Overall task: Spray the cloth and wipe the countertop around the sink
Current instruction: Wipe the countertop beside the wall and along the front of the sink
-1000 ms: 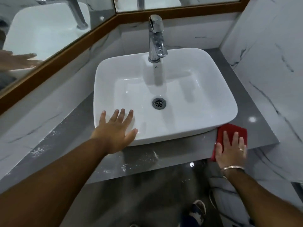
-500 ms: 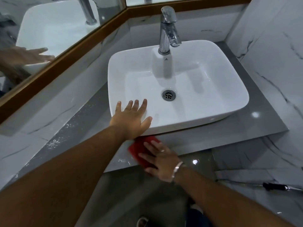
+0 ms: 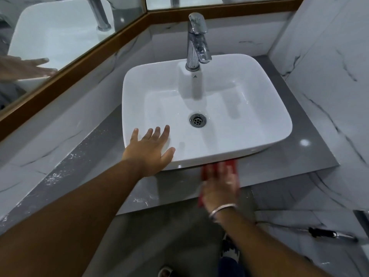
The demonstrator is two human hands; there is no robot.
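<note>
A white rectangular sink point(image 3: 259, 80) sits on a grey countertop point(image 3: 295, 156). My left hand point(image 3: 149, 152) rests flat and open on the sink's front left corner, fingers spread. My right hand point(image 3: 219, 186) presses flat on a red cloth point(image 3: 231, 163) on the countertop strip just in front of the sink, near its middle. The hand and the cloth are motion-blurred, and most of the cloth is hidden under the palm. No spray bottle is in view.
A chrome tap point(image 3: 196, 41) stands at the sink's back. White specks lie on the countertop at the left point(image 3: 60, 172). Marble walls close in at the right and back, with a wood-framed mirror point(image 3: 60, 27) at the left. A hose sprayer point(image 3: 323, 234) hangs low right.
My right hand swept the red cloth from the sink's right front corner to the left under my left hand, and has now slid it back rightward to the front middle. The left hand stayed put.
</note>
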